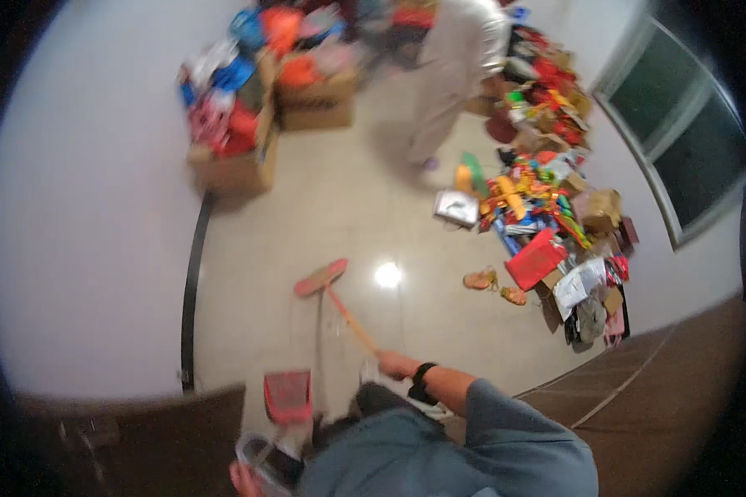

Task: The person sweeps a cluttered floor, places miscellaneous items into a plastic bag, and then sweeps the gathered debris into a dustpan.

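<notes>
My right hand (396,364), a dark band at its wrist, is closed round the stick of a broom (352,323). The pink-red broom head (322,278) rests on the tiles ahead of me. A red dustpan (288,399) lies close in front, left of my legs; its lower end is blurred. My left hand (244,479) is at the bottom edge, its fingers curled against a pale-rimmed dark object (267,457) whose kind is too blurred to tell.
Cardboard boxes (315,108) of colourful bags stand at the far left. Along the right wall lies a heap of packages (539,207), with a pair of sandals (496,283) beside it. A person in pale clothes (452,74) bends near the heap. A brown door (141,439) is at lower left.
</notes>
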